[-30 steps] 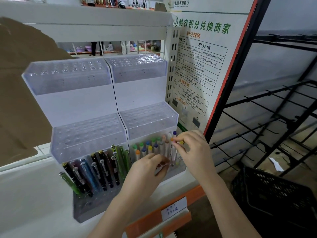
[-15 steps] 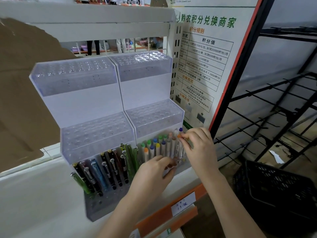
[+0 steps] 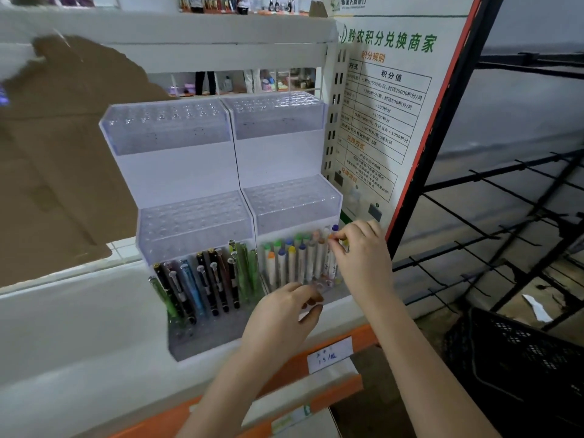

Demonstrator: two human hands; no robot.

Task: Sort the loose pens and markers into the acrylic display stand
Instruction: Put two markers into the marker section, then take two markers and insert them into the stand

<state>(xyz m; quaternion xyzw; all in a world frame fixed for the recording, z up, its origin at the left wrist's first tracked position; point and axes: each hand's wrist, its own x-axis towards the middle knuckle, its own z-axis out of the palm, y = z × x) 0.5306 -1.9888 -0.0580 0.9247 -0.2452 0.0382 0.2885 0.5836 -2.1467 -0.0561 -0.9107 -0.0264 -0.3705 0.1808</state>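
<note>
My right hand (image 3: 363, 257) is up at the right end of the lowest tier of the acrylic display stand (image 3: 221, 172), thumb and forefinger pinching the orange-capped top of a marker (image 3: 331, 245) that stands among the other markers (image 3: 294, 263) there. Those markers are white-bodied with green, blue, orange and purple caps, packed upright in the bottom row of the stand's right-hand half. My left hand (image 3: 281, 320) is lower, in front of the same row, fingers curled in toward the thumb near the foot of the markers; I cannot tell whether it has hold of anything. In the bottom row of the left-hand half lean the pens (image 3: 202, 279): black ones with silver clips, a blue one, and green ones at both ends. The two upper tiers of the stand show only their rows of holes. The stand sits on a white shelf (image 3: 79, 336) with an orange front edge and a handwritten price label (image 3: 330, 354). A printed poster (image 3: 379, 115) stands just to the right, and a black crate (image 3: 521, 358) lies on the floor below.
</note>
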